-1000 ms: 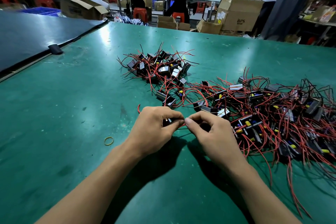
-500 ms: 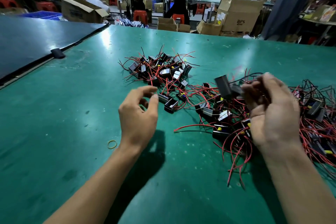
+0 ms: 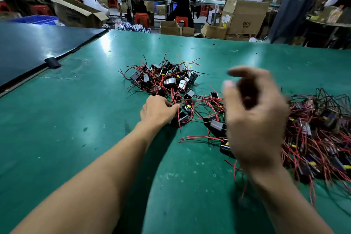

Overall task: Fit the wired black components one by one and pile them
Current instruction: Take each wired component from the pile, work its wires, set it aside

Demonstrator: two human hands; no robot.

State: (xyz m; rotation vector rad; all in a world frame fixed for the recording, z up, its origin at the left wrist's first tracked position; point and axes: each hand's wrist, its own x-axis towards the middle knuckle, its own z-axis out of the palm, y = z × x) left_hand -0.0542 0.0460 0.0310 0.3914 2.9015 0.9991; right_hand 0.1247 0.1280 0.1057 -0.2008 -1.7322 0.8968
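Wired black components [image 3: 170,82], heaped on the counter [image 3: 76,119], look light and rigid with snag-prone leads, so pinch the body; left hand [image 3: 156,113] curls among them, grip unclear, right hand [image 3: 254,119] loosely open.

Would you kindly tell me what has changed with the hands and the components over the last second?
The hands parted after working together at a component. The right hand lifted it, and is now raised and blurred with no component visible in it. The left hand reached forward to the loose components between the piles; whether it grips one is unclear. The far pile and the right pile stayed put.
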